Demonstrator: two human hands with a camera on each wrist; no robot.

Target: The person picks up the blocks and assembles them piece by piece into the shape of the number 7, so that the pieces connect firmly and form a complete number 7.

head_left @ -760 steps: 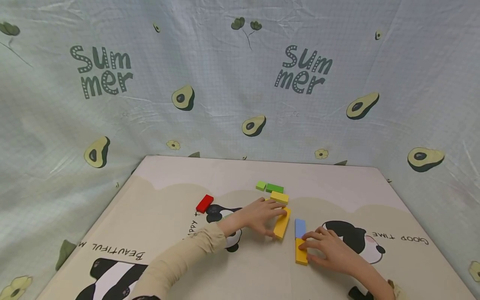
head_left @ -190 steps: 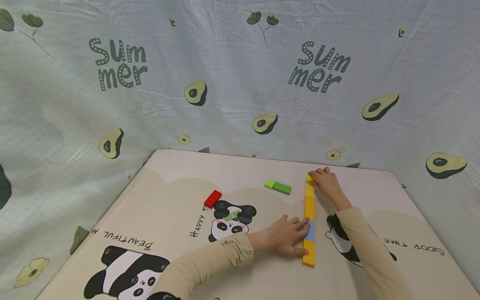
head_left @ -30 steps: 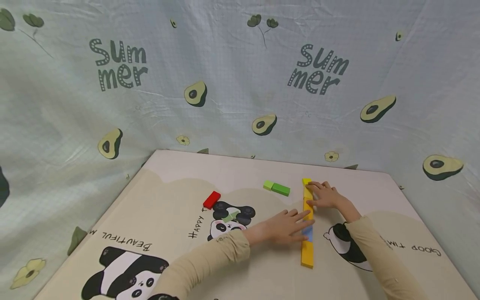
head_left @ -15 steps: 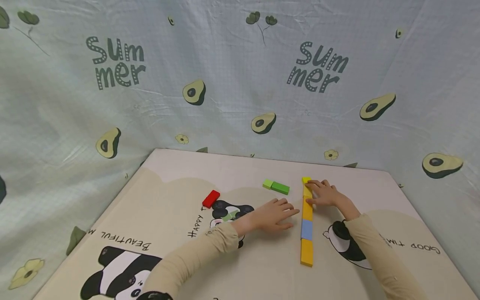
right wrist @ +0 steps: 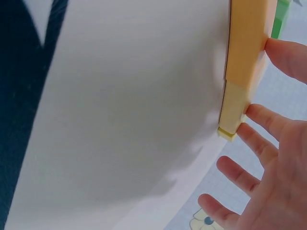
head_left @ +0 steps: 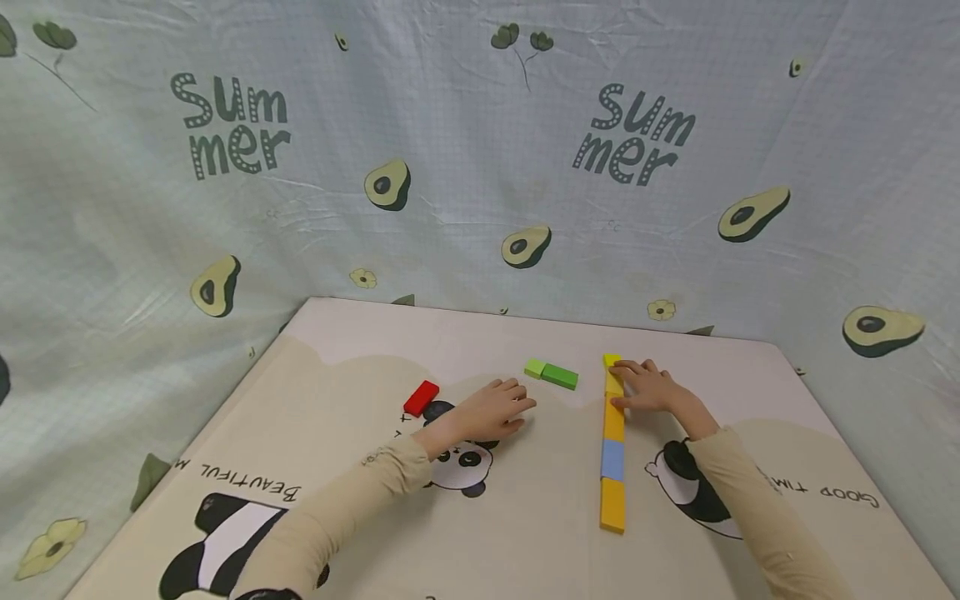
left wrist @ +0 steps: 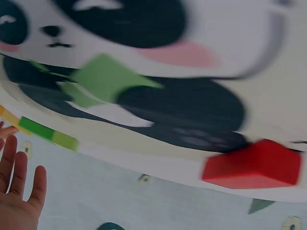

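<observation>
A straight row of wooden blocks lies on the table: an orange-yellow block (head_left: 612, 508) nearest, then a blue block (head_left: 612, 460), another orange-yellow block (head_left: 613, 419), and paler yellow blocks (head_left: 612, 361) at the far end. My right hand (head_left: 654, 389) rests its fingertips on the far blocks; in the right wrist view, thumb and fingers touch the side of the yellow blocks (right wrist: 249, 43). Holding nothing, my left hand (head_left: 491, 412) hovers above the printed panda with fingers extended. A red block (head_left: 422, 398) lies to its left, while green blocks (head_left: 559, 376) lie farther right.
A light green block (head_left: 534, 368) abuts the darker green one near the back. The table (head_left: 525, 542) wears a panda-print cover. Behind it and at its sides hangs an avocado-print cloth (head_left: 450, 125).
My left hand has lifted off the row and moved left, uncovering the blue block. The right hand has stayed at the row's far end. No block has visibly moved in the last second.
</observation>
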